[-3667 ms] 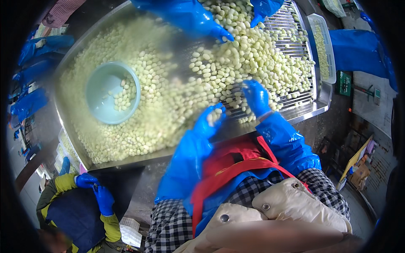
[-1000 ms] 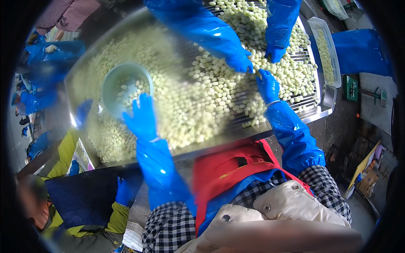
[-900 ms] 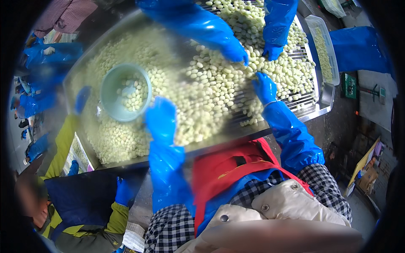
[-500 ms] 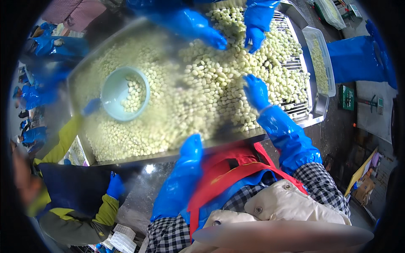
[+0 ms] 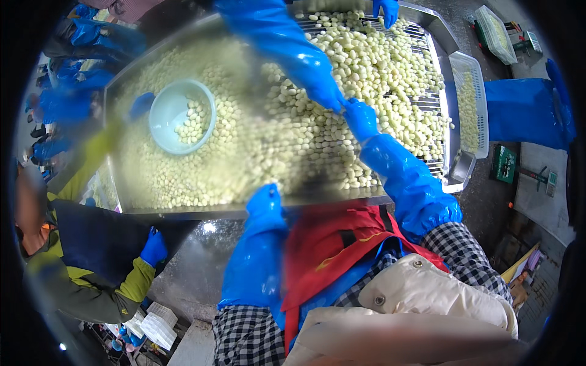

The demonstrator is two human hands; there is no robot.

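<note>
— Pale peeled cloves [image 5: 366,67], heaps of them, cover nearly the whole metal sorting table [image 5: 444,36], from the near edge right up to the far one.

— And the person in the checked sleeves and red apron [image 5: 342,244]?

— Both hands in long blue gloves. The right hand [image 5: 360,119] is out over the cloves toward the right half of the table, fingers curled down into the pile and touching it; whether it has closed on any I cannot tell.

— The left?

— The left hand [image 5: 264,201] sits at the near edge, about the middle, lying against the rim. It looks loose with nothing in it, though it is blurred.

— Who else is reaching in?

— A worker across the table: one blue-gloved arm [image 5: 287,49] comes down from the far edge, its fingertips almost meeting the right hand. A second gloved hand [image 5: 387,11] shows at the far edge.

— That bowl?

— A light blue bowl [image 5: 165,113] rests on the cloves in the left half, with a small heap inside. A white slotted basket [image 5: 470,104] of cloves lies along the right edge. Off the near-left corner stands someone in yellow-green sleeves [image 5: 131,283].
</note>
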